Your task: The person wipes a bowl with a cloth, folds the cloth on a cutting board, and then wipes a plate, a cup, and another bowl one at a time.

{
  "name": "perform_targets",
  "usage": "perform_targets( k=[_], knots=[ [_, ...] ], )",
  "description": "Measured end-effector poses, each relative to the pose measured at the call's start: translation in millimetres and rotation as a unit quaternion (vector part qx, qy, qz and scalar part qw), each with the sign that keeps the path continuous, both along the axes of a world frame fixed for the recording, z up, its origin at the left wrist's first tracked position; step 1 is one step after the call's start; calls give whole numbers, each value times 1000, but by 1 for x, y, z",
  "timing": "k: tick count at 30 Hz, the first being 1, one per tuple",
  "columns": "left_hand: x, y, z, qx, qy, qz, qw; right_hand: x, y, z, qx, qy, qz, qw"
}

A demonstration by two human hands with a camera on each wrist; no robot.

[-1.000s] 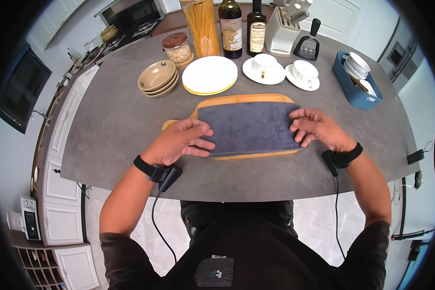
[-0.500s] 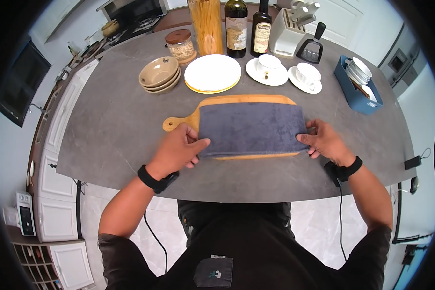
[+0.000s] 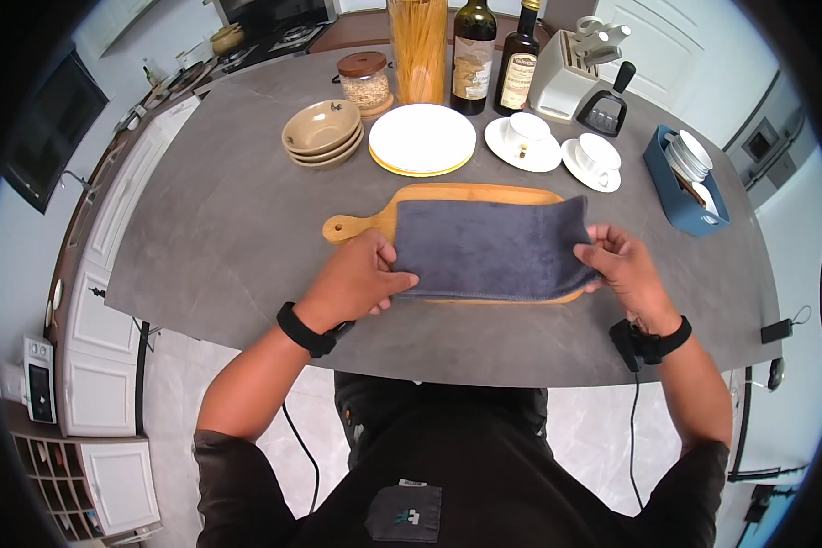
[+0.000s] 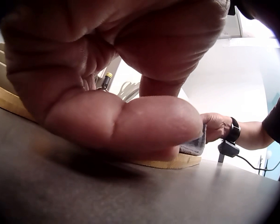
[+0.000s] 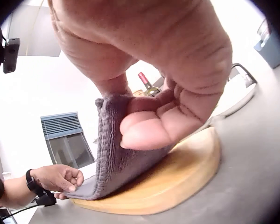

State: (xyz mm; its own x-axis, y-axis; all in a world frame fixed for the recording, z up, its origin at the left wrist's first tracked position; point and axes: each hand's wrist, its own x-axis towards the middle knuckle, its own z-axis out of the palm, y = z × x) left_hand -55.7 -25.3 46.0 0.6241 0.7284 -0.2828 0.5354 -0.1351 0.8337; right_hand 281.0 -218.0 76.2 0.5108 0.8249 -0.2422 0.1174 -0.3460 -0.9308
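Grey cloth (image 3: 489, 248), btwn L fingers (image 3: 380, 250) & R fingers (image 3: 616, 237) — both pinching opp. ends

The cloth (image 3: 489, 249) in the right hand (image 3: 626, 269) is matt and fuzzy; below this grip, the board (image 5: 186, 173) is smooth, perhaps glossy wood.

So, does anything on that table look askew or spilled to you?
Only the gray cloth: its right end stands up off the wooden board instead of lying flat. The right hand pinches that end, which likely explains it. I see no spill or damage.
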Motion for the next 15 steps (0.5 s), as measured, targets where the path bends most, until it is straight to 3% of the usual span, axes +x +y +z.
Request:
perform_targets(
  k=[2, 5, 10, 15],
  knots=[
    [1, 1, 1, -8, 4, -5, 1000, -20, 13, 6, 83, 22, 48, 995],
    [0, 0, 2, -15, -2, -1, 1000, -57, 47, 2, 95, 41, 115, 988],
    [0, 0, -2, -30, -23, 1, 999, -116, 104, -23, 62, -3, 170, 983],
    [-3, 3, -5, -45, -49, -3, 998, -136, 122, -30, 25, -91, 198, 976]
  ],
)
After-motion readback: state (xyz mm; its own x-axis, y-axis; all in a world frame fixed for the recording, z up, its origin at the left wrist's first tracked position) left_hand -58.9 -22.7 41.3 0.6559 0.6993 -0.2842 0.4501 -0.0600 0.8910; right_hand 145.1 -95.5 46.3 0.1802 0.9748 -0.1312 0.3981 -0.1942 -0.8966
